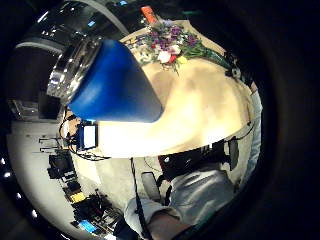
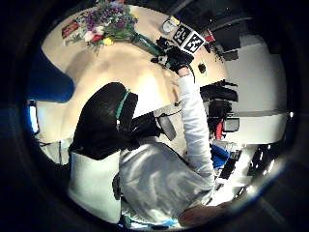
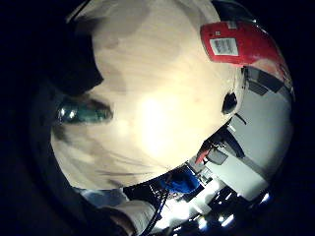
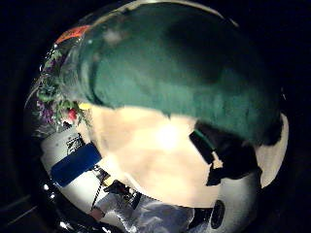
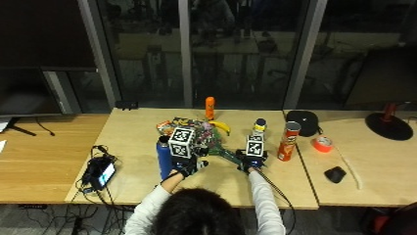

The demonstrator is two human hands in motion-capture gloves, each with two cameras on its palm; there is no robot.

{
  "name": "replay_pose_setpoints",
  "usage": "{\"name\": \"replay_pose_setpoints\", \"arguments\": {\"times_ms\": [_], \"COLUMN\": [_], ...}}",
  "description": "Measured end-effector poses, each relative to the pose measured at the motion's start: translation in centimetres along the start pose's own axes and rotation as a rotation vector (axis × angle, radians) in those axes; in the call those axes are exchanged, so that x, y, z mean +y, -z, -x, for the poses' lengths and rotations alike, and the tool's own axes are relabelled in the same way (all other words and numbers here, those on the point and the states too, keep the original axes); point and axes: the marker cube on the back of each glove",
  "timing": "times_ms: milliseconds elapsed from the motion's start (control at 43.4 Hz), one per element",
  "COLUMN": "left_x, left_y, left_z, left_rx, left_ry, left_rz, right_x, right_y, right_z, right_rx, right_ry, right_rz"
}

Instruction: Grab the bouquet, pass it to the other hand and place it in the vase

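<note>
The bouquet (image 5: 207,138) lies on the wooden table (image 5: 130,132), its purple, white and red flowers pointing away from me and its green-wrapped stems (image 5: 226,154) toward my right hand (image 5: 249,160). That hand grips the stem end (image 2: 145,43), seen from my left palm with its fingers (image 2: 176,58) curled over it. The green wrap (image 4: 180,63) fills the right thumb side palm view. The blue vase (image 5: 163,157) with a metal rim (image 1: 70,67) stands upright just left of my left hand (image 5: 187,165), which hovers relaxed and holds nothing.
A red chips can (image 5: 287,142) stands right of my right hand. Behind the bouquet are a banana (image 5: 221,126), an orange bottle (image 5: 210,107) and a small bottle (image 5: 260,126). A phone with cables (image 5: 101,171) lies at the left; tape (image 5: 322,143) and a mouse (image 5: 335,174) lie at the right.
</note>
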Motion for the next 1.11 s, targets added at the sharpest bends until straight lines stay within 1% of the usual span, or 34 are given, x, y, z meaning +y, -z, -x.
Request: {"name": "replay_pose_setpoints", "arguments": {"times_ms": [115,277,369,415,461,507,553,645,714,830,876,922,991,1106], "left_x": [0.2,0.2,0.3,0.3,0.3,0.1,-0.2,-0.9,-1.4,-2.9,-3.8,-4.6,-5.4,-6.8], "left_y": [0.2,1.7,2.5,2.7,2.9,3.2,3.6,4.9,5.8,8.0,9.2,10.6,12.3,14.4], "left_z": [0.2,0.9,0.9,0.9,1.1,1.3,1.5,1.8,1.9,1.8,1.7,1.4,1.1,0.4], "left_rx": [-0.012,-0.017,-0.008,-0.005,-0.004,-0.001,0.008,0.048,0.095,0.243,0.317,0.380,0.450,0.592], "left_ry": [-0.007,0.006,0.004,0.005,0.010,0.015,0.015,0.015,0.015,0.001,0.000,0.003,0.006,-0.001], "left_rz": [0.015,0.047,0.059,0.073,0.091,0.101,0.092,0.049,0.041,0.056,0.029,-0.009,-0.064,-0.132], "right_x": [-0.3,0.1,0.3,0.2,-0.1,-0.2,0.1,1.1,2.0,4.4,4.9,4.4,4.2,6.5], "right_y": [0.3,1.1,1.1,1.4,2.1,2.7,3.1,4.0,5.7,10.1,12.2,13.8,15.4,18.0], "right_z": [0.9,1.6,1.6,1.6,1.4,1.2,0.9,0.6,1.0,2.7,3.8,4.8,5.8,8.0], "right_rx": [0.007,-0.071,-0.084,-0.086,-0.081,-0.108,-0.174,-0.322,-0.432,-0.673,-0.775,-0.869,-0.950,-1.078], "right_ry": [0.032,0.074,0.086,0.083,0.055,0.028,0.008,-0.050,-0.034,0.062,0.171,0.268,0.307,0.395], "right_rz": [-0.050,-0.045,-0.098,-0.200,-0.365,-0.481,-0.519,-0.519,-0.562,-0.594,-0.655,-0.704,-0.726,-0.752]}}
